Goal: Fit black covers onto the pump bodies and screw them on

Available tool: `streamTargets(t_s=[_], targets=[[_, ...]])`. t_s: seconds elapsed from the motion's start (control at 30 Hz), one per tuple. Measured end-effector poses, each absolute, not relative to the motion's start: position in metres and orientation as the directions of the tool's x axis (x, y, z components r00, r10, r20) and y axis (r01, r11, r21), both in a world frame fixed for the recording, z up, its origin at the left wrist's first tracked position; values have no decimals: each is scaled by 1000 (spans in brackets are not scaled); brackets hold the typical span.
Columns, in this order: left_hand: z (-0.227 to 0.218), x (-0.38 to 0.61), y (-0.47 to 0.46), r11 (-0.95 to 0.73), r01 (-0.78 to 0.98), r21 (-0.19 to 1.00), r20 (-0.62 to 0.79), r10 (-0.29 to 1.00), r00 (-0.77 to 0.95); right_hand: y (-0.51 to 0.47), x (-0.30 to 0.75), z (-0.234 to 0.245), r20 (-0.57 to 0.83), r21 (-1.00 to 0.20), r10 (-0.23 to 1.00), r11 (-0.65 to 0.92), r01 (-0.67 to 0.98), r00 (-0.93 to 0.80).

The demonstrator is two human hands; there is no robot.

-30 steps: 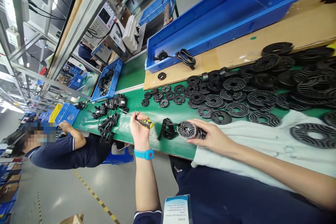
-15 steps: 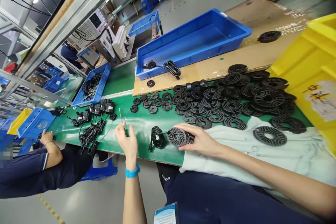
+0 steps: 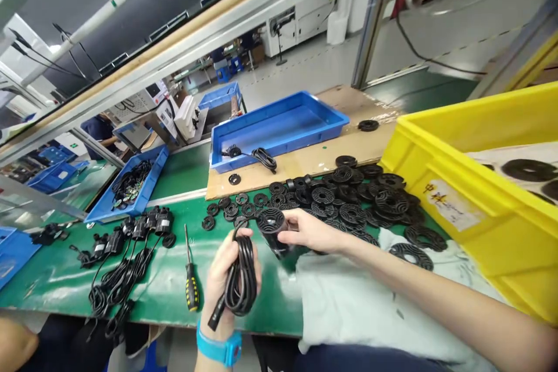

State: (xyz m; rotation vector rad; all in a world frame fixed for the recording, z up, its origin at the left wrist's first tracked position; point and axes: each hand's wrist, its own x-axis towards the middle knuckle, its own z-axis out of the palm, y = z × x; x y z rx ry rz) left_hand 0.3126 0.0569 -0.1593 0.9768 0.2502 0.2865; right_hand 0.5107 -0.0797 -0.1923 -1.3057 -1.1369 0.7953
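Observation:
My left hand (image 3: 222, 270) is closed around a coiled black cable (image 3: 242, 279), its plug end hanging toward my wrist. The cable runs to a black cylindrical device (image 3: 271, 226) with a grooved round face turned up. My right hand (image 3: 305, 231) grips that device from its right side, a little above the green bench (image 3: 174, 256). To the left of my left hand lies a screwdriver (image 3: 190, 285) with a black and yellow handle. Beyond both hands, several black grooved discs (image 3: 323, 200) are heaped on the bench.
A pale cloth (image 3: 340, 296) lies below my right forearm, with a grooved disc on it. At the right stands a yellow crate (image 3: 436, 145). A long blue tray (image 3: 279, 128) sits behind the discs. Several devices with cables (image 3: 117, 279) lie at left, near a co-worker's arm (image 3: 15, 340).
The screwdriver has left my left hand and lies on the bench. That hand has taken hold of the coiled cable. My right hand has lifted the device, and the view has swung right.

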Motion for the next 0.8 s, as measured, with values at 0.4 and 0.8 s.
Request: streamTargets(t_s=[0.4,0.8], targets=[[-100,485,129,138,-207,969,43,726,686,76,699,-83,542,-315,821,2,949,178],[-145,483,162,-57,165,985,-73,725,684,157,768,-175,164,-313,945,-222,923,283]])
